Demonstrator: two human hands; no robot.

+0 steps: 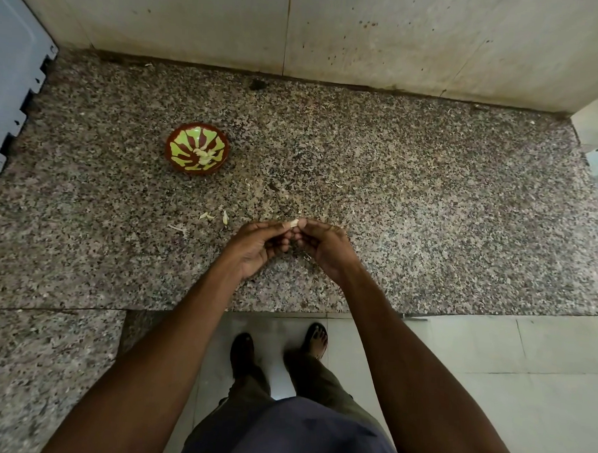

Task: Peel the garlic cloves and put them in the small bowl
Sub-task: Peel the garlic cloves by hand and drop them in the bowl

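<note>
From the head view, both hands met above the middle of the speckled granite desk (pixel 428 204). The left hand (pixel 255 245) and the right hand (pixel 324 244) had their fingers curled toward each other, and together they pinched one pale garlic clove (pixel 293 222) at the fingertips, held up off the desk. Well to the left and farther back, the small bowl (pixel 177 159), brown with a green pattern, stood on the desk with a few peeled cloves (pixel 203 155) lying in its bottom. Between the bowl and the hands, some scraps of garlic skin (pixel 207 216) lay on the desk. A grey appliance (pixel 9 87) stood at the left edge, against the tiled wall (pixel 197 20). Below the desk's front edge, the person's two feet (pixel 315 340) stood on the tiled floor (pixel 490 354).
</note>
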